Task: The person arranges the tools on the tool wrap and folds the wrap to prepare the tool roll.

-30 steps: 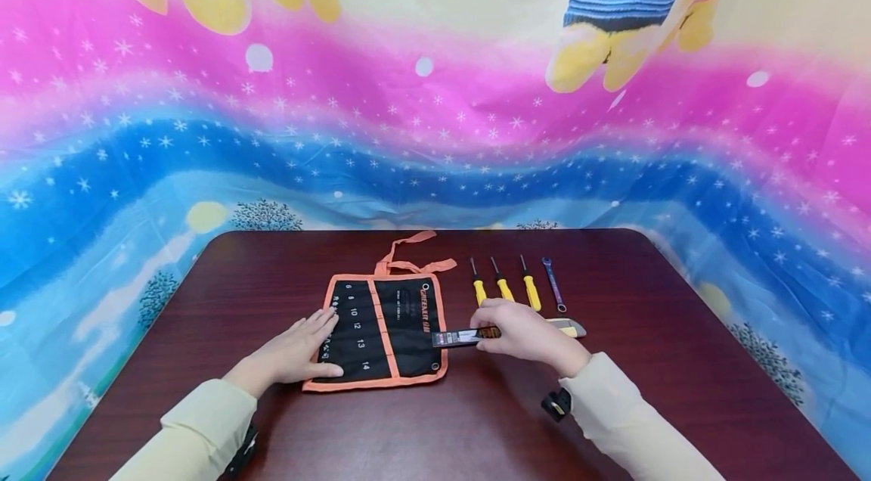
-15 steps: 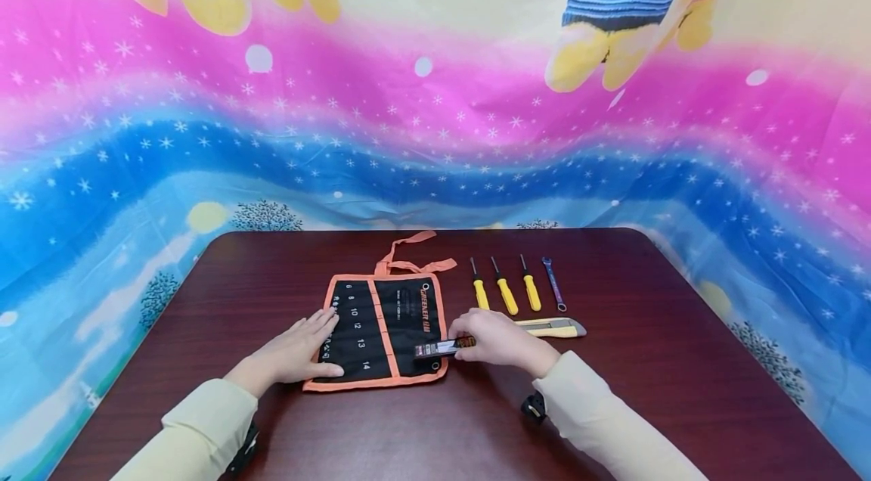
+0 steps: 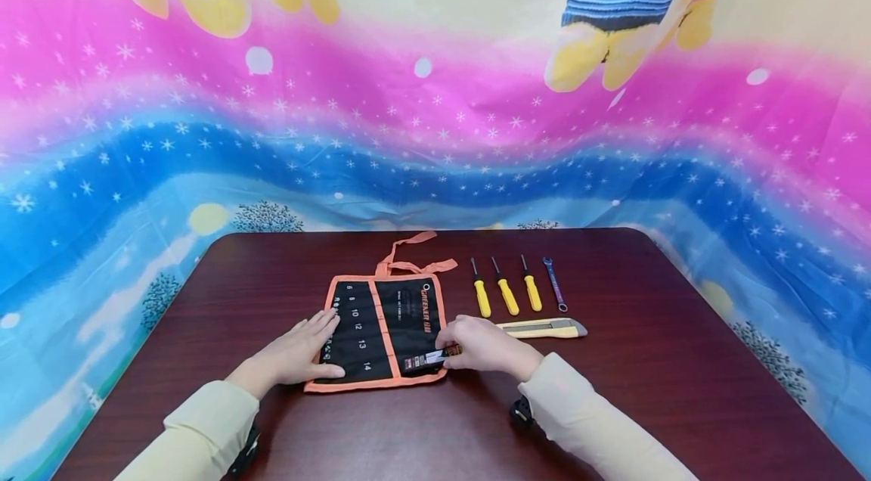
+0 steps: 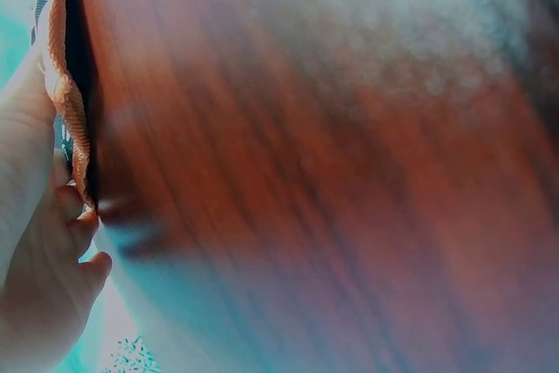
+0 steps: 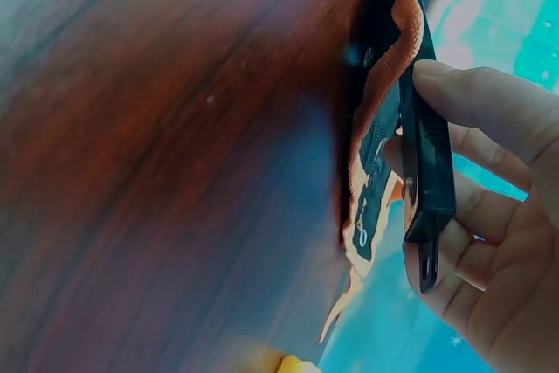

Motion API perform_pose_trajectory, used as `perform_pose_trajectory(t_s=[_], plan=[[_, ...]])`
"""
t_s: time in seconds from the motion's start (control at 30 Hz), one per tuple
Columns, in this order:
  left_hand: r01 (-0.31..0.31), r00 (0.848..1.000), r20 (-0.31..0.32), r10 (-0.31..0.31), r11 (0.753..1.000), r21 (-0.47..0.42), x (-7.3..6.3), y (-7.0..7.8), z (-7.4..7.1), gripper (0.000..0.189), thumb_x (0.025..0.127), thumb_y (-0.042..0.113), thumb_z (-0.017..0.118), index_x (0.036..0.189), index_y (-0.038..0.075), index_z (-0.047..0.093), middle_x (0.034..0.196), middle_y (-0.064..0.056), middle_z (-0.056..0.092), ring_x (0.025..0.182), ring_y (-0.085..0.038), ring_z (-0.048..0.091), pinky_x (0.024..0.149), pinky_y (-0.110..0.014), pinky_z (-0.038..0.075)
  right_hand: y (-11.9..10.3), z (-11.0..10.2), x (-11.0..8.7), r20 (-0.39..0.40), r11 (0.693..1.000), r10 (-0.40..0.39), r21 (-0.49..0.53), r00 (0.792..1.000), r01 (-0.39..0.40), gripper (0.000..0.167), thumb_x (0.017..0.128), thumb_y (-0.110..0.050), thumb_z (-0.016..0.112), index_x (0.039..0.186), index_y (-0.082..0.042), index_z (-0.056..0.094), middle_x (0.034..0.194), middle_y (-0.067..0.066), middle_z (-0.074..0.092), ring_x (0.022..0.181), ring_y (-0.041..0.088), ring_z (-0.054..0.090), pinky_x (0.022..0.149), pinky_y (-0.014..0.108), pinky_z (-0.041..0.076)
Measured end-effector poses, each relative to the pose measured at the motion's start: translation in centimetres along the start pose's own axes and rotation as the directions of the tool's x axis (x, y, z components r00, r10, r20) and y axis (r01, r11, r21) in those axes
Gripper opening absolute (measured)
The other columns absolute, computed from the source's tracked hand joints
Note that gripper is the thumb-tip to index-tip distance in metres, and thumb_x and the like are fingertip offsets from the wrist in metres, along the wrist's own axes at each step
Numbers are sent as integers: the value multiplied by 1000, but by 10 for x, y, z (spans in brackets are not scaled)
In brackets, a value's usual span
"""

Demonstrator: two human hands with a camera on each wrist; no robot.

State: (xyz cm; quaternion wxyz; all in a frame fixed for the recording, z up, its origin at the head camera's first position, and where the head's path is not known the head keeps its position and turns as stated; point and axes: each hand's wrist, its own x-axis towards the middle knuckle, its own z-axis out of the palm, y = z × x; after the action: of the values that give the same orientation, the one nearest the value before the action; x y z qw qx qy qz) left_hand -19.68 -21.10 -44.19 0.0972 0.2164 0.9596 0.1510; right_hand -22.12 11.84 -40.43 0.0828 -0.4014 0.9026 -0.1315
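Observation:
A black tool pouch (image 3: 407, 307) with orange edging and printed sizes lies spread on the table. My left hand (image 3: 289, 354) rests on its left edge, fingers extended and thumb apart. In the left wrist view, the pouch's orange edge (image 4: 65, 93) runs alongside that hand. With thumb and fingers, my right hand (image 3: 486, 347) pinches a slim black plastic blade case (image 3: 423, 361). The case has a printed label and lies over the pouch's lower right pocket area. Its hang tab and long side show in the right wrist view, where the case (image 5: 430, 168) is beside the orange edge.
Three yellow-handled screwdrivers (image 3: 506, 296) lie in a row beyond my right hand. To their right is a combination wrench (image 3: 555, 286). A cream utility knife (image 3: 547, 327) lies partly behind the right hand. Orange ties (image 3: 411, 266) trail from the pouch's far edge.
My right hand has carried the blade case left and nearer, from the pouch's right edge to over its lower right part. More of the utility knife shows. The left hand stays in place.

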Motion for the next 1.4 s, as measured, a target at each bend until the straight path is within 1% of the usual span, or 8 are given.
perform_pose_trajectory(t_s=[0.1,0.37,0.63,0.87,0.97,1.2,1.3,1.4], plan=[[1,1000,0,-1,1000,-1,0,0,0,96,77,60,61,141,-4,30,147,-22,22,134,-37,17,105,-52,18,-2,0,2,-5,1000,-7,-10,1000,7,14,79,-22,74,92,-18,71,85,-9,62,77,7,48,69,24,45],[5,1000,1,-5,1000,-4,-1,0,0,96,77,59,61,141,-4,29,147,-22,21,134,-37,17,105,-52,17,-8,1,7,-11,1000,-19,10,1000,19,11,78,-22,74,88,-19,70,78,-13,59,68,5,46,60,21,42],[5,1000,1,-5,1000,0,-3,0,-1,95,78,59,61,141,-4,29,147,-22,22,134,-37,17,105,-52,17,-9,6,11,13,1000,21,22,1000,-22,20,78,-27,75,96,-19,73,86,-12,63,73,3,50,65,21,44],[-22,1000,-5,22,1000,17,-1,1,0,94,79,59,59,141,-5,29,146,-23,22,134,-37,17,105,-52,17,-17,15,21,21,1000,-24,14,1000,24,19,80,-28,73,97,-20,73,84,-13,63,67,2,49,60,19,42],[-29,1000,-8,29,999,27,-1,1,0,93,80,59,58,141,-5,29,147,-23,22,134,-37,17,105,-52,18,-22,19,27,22,999,-36,-7,999,36,19,80,-27,72,98,-20,73,86,-13,63,68,1,49,61,18,43],[-32,999,-5,33,999,27,0,2,-2,94,80,59,58,141,-6,29,146,-23,22,134,-38,18,104,-53,18,-29,25,36,18,998,-53,-19,998,53,21,80,-25,73,100,-19,72,92,-11,64,77,2,52,70,19,45],[-33,999,-4,33,999,27,0,2,-2,94,80,59,59,141,-6,29,146,-23,22,134,-38,18,104,-52,18,-28,27,36,16,998,-59,5,998,59,22,80,-24,73,102,-18,72,93,-11,64,79,1,53,71,18,45],[-37,999,-5,37,999,28,0,2,-2,93,80,58,59,140,-6,29,146,-24,22,134,-38,18,104,-53,18,-25,27,35,19,997,-55,57,998,54,23,80,-22,73,102,-17,72,93,-11,63,79,1,53,71,17,45]])
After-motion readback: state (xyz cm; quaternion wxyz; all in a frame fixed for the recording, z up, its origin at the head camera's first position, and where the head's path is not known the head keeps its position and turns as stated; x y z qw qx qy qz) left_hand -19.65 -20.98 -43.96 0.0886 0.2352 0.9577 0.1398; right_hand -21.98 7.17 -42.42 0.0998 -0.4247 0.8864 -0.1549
